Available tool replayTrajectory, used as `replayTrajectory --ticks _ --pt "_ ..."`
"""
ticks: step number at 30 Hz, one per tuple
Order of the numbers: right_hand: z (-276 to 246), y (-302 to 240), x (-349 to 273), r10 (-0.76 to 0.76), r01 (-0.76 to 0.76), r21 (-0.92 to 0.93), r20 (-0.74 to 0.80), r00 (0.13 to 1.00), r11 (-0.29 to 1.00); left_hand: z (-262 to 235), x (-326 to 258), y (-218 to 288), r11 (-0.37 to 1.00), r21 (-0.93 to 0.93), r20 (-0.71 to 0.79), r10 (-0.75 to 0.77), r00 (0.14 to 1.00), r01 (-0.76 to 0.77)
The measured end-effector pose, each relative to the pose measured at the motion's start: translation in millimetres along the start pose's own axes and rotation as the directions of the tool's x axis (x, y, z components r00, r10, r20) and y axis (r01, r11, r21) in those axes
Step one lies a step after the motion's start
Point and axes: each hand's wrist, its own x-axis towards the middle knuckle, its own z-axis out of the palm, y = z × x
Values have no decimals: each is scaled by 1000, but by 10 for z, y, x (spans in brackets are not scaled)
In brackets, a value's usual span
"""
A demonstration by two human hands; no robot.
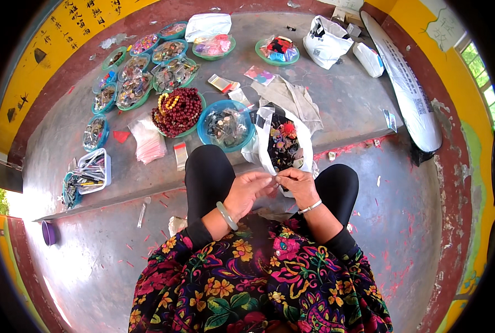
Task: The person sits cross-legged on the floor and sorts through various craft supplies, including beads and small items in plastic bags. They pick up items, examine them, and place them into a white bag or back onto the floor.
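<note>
My left hand (244, 194) and my right hand (298, 186) meet between my knees, fingertips pinched together. Whatever is between them is too small to make out. Just beyond the fingers stands an open white plastic bag (304, 145), holding dark items with red and golden flower-like pieces (285, 139). To its left is a blue basin (203, 126) of small objects in clear packets. Farther left, strings of dark red beads (172, 119) are heaped in a green basin, with a yellow strand (167, 104) among them.
Several basins of small goods (168, 51) crowd the raised concrete ledge at left. Clear packets (149, 141) and a white container of pen-like items (108, 171) lie nearer. A white bag (326, 44) and a long wrapped board (405, 83) are at right. Red scraps litter the floor.
</note>
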Motion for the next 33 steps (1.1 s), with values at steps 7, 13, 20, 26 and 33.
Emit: replayTrajectory --ticks 7,13,20,26,33 --pt "-7 63 12 -34 35 -28 40 999 999 -61 26 4 995 80 -61 -62 996 67" --pt "13 22 3 -52 50 30 63 997 998 -75 12 53 992 38 -11 -118 993 118" --pt "-78 5 21 -218 244 -92 233 948 965 -179 50 46 980 -89 35 -175 984 178" --pt "-90 -8 37 -382 468 -299 302 873 832 -247 71 33 972 -144 140 -166 976 186" --pt "-60 -30 24 -445 525 -364 285 849 769 -180 49 70 968 -178 92 -161 983 176"
